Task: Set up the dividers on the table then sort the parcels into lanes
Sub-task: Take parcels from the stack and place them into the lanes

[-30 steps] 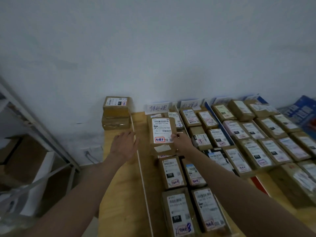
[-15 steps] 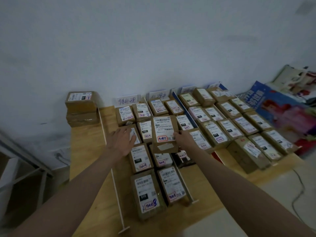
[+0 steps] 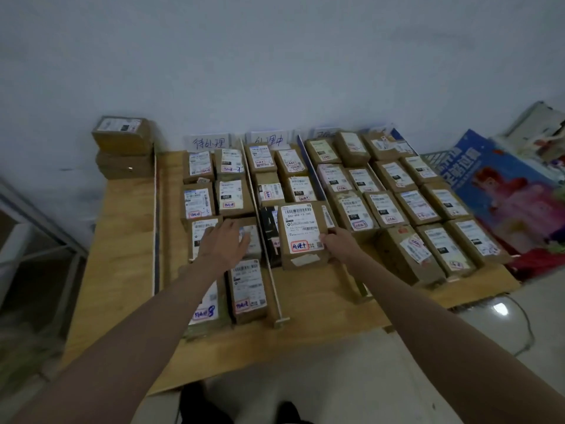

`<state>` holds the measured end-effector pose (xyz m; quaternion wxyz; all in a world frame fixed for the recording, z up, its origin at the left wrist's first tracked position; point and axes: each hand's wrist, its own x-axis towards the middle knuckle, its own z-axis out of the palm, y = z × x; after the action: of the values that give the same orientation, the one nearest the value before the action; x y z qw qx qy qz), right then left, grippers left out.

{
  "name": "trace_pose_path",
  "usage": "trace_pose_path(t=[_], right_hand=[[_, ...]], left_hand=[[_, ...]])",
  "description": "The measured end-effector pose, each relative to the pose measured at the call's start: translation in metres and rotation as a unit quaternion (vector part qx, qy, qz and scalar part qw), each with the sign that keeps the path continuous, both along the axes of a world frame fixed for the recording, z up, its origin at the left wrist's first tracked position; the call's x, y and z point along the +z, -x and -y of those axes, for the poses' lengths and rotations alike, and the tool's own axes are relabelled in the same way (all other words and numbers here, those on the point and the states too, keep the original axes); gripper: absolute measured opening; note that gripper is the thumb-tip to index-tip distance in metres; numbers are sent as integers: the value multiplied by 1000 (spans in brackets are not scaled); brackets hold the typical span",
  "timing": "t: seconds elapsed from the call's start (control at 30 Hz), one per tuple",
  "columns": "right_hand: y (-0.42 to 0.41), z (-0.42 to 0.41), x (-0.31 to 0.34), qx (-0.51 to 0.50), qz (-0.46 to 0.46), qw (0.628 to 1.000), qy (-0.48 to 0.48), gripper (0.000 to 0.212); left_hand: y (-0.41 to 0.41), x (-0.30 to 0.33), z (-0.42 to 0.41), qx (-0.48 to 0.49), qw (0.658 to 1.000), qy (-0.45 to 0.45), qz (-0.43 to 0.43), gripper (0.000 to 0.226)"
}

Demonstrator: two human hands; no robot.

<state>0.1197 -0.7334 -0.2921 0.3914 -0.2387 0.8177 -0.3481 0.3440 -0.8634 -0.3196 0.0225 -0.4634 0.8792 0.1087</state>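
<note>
With dividers [image 3: 266, 240] standing and lanes mostly filled, the right hand [image 3: 339, 244] gripped one parcel [image 3: 301, 232] mid-frame, the left hand [image 3: 224, 241] hovered released, and two stacked boxes [image 3: 123, 146] upper left seemingly remained unsorted.

The desk [image 3: 122, 270] stands against the wall, with upright dividers [image 3: 269, 258] running front to back and splitting it into lanes filled with rows of parcels [image 3: 388, 206]. At the back left corner, left of the leftmost divider, two boxes [image 3: 123, 148] sit stacked one on the other, and paper signs [image 3: 209, 142] stand behind the lanes along the wall. The right hand [image 3: 339, 244] holds a parcel [image 3: 302, 232] over the second lane, while the left hand [image 3: 224, 241] rests on parcels in the first lane.
</note>
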Motion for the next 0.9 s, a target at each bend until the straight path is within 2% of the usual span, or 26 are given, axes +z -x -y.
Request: trace_pose_path(t=[0.3,0.6,0.7,0.9], right_hand=[[31,-50,-42,81,44,993,-72,34],[28,-60,-90,116,50,988,-91,9],[27,-55,-110,120,42,986,-103,9],[26,-36,-162,128,31,985,-109,31]], left_hand=[[15,-19,-54,41,999,-11,28,51],[4,-38,-75,63,998,-11,27,51],[-3,-44,-79,70,997,-6,18,48],[-16,-53,-82,98,995,-9,18,44]])
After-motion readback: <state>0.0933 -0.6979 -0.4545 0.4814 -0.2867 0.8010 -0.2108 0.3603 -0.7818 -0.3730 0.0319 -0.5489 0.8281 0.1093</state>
